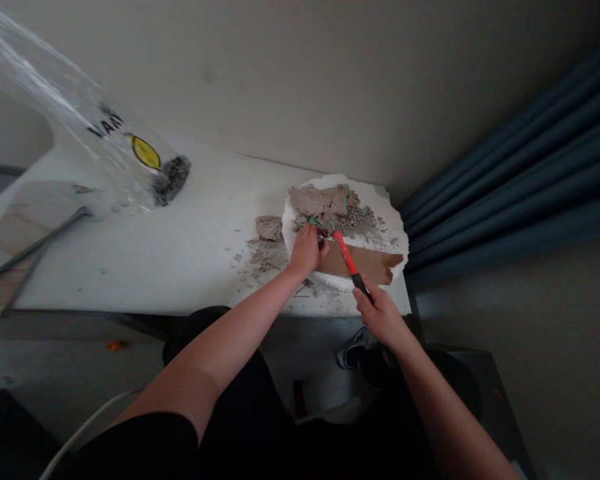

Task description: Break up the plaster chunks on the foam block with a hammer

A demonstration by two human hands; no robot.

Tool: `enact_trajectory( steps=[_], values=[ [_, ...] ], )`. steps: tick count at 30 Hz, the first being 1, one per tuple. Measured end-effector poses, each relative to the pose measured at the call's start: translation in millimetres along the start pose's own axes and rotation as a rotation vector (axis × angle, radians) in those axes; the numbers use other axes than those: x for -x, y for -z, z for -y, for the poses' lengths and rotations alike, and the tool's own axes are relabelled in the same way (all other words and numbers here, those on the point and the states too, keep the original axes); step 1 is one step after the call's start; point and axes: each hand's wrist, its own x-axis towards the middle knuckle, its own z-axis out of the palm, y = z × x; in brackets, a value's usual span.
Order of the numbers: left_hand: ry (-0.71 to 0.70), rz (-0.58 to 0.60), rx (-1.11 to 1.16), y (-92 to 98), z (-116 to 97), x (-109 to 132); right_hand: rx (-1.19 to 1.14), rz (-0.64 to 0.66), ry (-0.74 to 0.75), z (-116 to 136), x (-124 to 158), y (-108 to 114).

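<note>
My right hand point(377, 310) is wrapped round the black handle of a red tool point(347, 255), whose tip points into grey debris. My left hand point(307, 250) is closed at the near edge of the debris point(357, 219), its fingers round something too small to make out, close to a green piece point(314, 221). Under the debris lies a ragged white slab point(397, 233). A strip of brown cardboard point(375, 265) rests on its near side, and a rough brownish-grey piece point(317, 201) lies on its far side.
A white table point(200, 247) stands against the wall. On its left is a clear plastic bag point(105, 127) with grey material at its lower end point(173, 180). A grey chunk point(269, 228) and crumbs lie left of the slab. Blue curtains point(520, 160) hang at the right.
</note>
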Motion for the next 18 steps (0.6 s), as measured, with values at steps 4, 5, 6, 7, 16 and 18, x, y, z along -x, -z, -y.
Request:
enact_trajectory(
  steps=[4, 5, 6, 7, 16, 18],
  values=[
    [0.018, -0.007, 0.035, -1.1, 0.4, -0.1, 0.003, -0.029, 0.009, -4.3, 0.6, -3.2],
    [0.017, -0.002, 0.043, -1.0, 0.7, -0.4, -0.002, -0.034, 0.013, -5.5, 0.6, -3.8],
    [0.015, 0.008, 0.053, -0.5, 1.1, -0.8, -0.007, -0.035, 0.017, -6.8, 0.5, -4.5],
    [0.014, 0.02, 0.061, 0.4, 1.5, -1.2, -0.01, -0.034, 0.019, -8.1, 0.4, -5.2],
    [0.012, 0.132, -0.006, 17.9, 11.4, -0.1, -0.037, -0.035, 0.004, -14.7, 1.2, -10.6],
    [0.008, 0.161, -0.043, 21.7, 13.9, 1.0, -0.03, -0.015, -0.003, -15.4, 0.8, -11.3]
  ],
)
